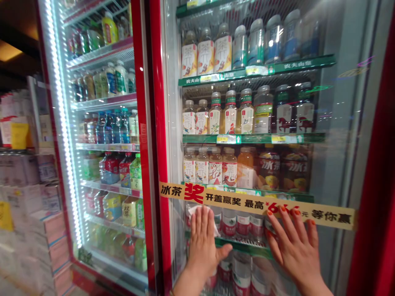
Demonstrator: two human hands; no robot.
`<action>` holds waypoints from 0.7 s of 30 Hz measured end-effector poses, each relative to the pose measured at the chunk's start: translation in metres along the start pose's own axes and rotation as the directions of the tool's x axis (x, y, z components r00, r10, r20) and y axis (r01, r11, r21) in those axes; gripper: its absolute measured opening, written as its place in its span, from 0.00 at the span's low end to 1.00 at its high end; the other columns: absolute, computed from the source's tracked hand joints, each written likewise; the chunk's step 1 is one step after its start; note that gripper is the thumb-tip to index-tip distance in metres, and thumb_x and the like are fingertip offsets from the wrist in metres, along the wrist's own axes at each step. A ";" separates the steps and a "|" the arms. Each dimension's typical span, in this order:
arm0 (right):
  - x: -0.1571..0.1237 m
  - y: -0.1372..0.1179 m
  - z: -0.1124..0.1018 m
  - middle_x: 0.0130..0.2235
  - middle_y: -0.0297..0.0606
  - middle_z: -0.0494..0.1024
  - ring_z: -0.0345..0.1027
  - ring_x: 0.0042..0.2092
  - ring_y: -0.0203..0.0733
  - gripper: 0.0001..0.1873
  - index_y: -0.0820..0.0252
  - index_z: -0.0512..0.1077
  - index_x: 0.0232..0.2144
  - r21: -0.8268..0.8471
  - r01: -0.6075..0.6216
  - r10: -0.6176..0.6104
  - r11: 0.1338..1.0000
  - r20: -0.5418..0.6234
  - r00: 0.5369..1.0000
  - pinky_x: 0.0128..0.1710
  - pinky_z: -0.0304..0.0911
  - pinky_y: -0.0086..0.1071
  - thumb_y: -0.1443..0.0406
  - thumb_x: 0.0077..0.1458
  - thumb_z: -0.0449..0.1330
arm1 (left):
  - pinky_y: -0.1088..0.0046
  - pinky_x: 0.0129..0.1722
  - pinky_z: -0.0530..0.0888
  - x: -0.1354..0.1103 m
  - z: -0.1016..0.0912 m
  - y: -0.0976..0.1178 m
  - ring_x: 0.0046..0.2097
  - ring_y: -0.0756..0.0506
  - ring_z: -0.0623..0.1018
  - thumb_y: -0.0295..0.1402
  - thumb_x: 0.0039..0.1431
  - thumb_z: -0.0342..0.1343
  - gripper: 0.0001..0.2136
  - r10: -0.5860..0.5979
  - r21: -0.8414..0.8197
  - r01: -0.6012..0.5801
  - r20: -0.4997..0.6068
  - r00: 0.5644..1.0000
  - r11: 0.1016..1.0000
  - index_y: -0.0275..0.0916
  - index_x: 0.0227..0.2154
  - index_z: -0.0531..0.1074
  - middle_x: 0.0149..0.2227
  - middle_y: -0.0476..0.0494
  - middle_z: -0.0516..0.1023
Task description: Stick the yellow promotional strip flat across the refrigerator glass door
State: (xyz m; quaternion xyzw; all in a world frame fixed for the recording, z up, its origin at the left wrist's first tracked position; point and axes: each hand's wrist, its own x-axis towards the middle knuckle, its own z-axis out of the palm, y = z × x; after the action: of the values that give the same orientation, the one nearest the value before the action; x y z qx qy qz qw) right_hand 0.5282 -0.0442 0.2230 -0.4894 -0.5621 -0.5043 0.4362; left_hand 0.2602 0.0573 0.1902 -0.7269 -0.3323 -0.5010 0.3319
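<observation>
My left hand [203, 242] lies flat on the glass door [336, 164] of a drinks fridge, fingers together, pressing a white cloth [194, 210] that shows above and beside the fingertips. My right hand [293, 242] rests flat on the same glass further right, fingers spread, tips touching a yellow printed banner strip [256, 202] stuck across the door. Behind the glass, bottled teas and water stand in rows on green-edged shelves [256, 139].
A red door frame [156, 144] divides this fridge from a second lit fridge [108, 135] on the left, full of bottles. Stacked cartons [27, 205] stand at the far left. A red panel [379, 185] borders the right edge.
</observation>
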 end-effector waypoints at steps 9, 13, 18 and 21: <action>-0.002 0.000 0.000 0.79 0.28 0.50 0.41 0.81 0.51 0.38 0.41 0.52 0.78 -0.004 -0.006 0.006 1.000 -0.009 1.000 0.80 0.32 0.54 0.54 0.70 0.54 | 0.38 0.78 0.44 0.018 -0.002 -0.048 0.82 0.30 0.37 0.61 0.73 0.39 0.49 -0.343 -0.029 0.342 -0.099 0.934 0.939 0.22 0.77 0.32 0.80 0.16 0.35; -0.001 -0.001 0.000 0.79 0.27 0.50 0.41 0.80 0.50 0.37 0.41 0.52 0.77 -0.003 -0.007 0.007 1.000 -0.007 1.000 0.80 0.32 0.53 0.56 0.70 0.54 | 0.47 0.80 0.46 -0.008 -0.003 -0.030 0.82 0.33 0.41 0.59 0.73 0.41 0.46 -0.169 0.011 0.169 -0.026 0.985 0.986 0.24 0.77 0.40 0.80 0.22 0.42; 0.000 -0.002 0.001 0.80 0.27 0.50 0.40 0.81 0.50 0.36 0.41 0.52 0.77 0.003 -0.009 0.009 1.000 -0.002 1.000 0.80 0.32 0.54 0.53 0.71 0.53 | 0.46 0.80 0.42 -0.034 0.003 -0.043 0.82 0.35 0.41 0.53 0.75 0.44 0.42 -0.121 0.008 0.121 -0.049 0.991 0.993 0.27 0.78 0.39 0.80 0.23 0.40; 0.000 -0.002 -0.001 0.80 0.28 0.50 0.40 0.81 0.49 0.36 0.41 0.52 0.77 -0.004 -0.010 0.010 1.000 -0.003 1.000 0.80 0.32 0.54 0.54 0.71 0.54 | 0.41 0.80 0.40 0.005 0.004 -0.060 0.82 0.34 0.37 0.48 0.76 0.44 0.42 -0.336 -0.072 0.329 -0.171 0.926 0.942 0.28 0.78 0.31 0.80 0.22 0.32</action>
State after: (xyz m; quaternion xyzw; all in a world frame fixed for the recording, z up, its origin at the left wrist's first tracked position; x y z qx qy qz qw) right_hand 0.5261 -0.0450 0.2224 -0.4921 -0.5581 -0.5040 0.4385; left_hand 0.2145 0.0954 0.2024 -0.6184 -0.4085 -0.6207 0.2558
